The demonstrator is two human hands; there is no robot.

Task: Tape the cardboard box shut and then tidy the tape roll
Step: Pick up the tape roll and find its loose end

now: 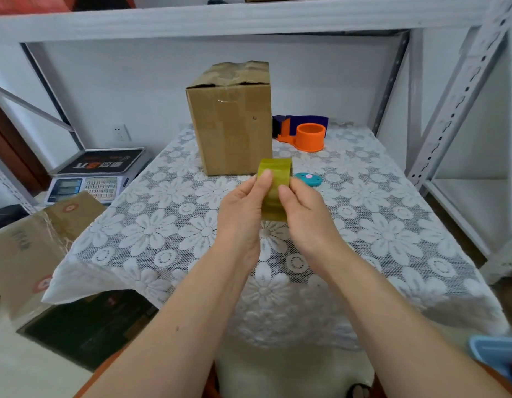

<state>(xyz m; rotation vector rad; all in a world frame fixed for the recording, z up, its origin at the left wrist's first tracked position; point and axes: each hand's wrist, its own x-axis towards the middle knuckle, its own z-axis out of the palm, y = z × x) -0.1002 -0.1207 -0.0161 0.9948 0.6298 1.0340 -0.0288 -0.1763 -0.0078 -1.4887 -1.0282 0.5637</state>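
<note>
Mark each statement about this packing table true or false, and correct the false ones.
1. Both hands hold the tape roll. True: the left hand and right hand grip it above the table.
2. The cardboard box lies on its side. False: it stands upright.
3. The orange tape dispenser sits to the right of the box. True.
4. The teal cutter rests on top of the box. False: it lies on the lace tablecloth.
</note>
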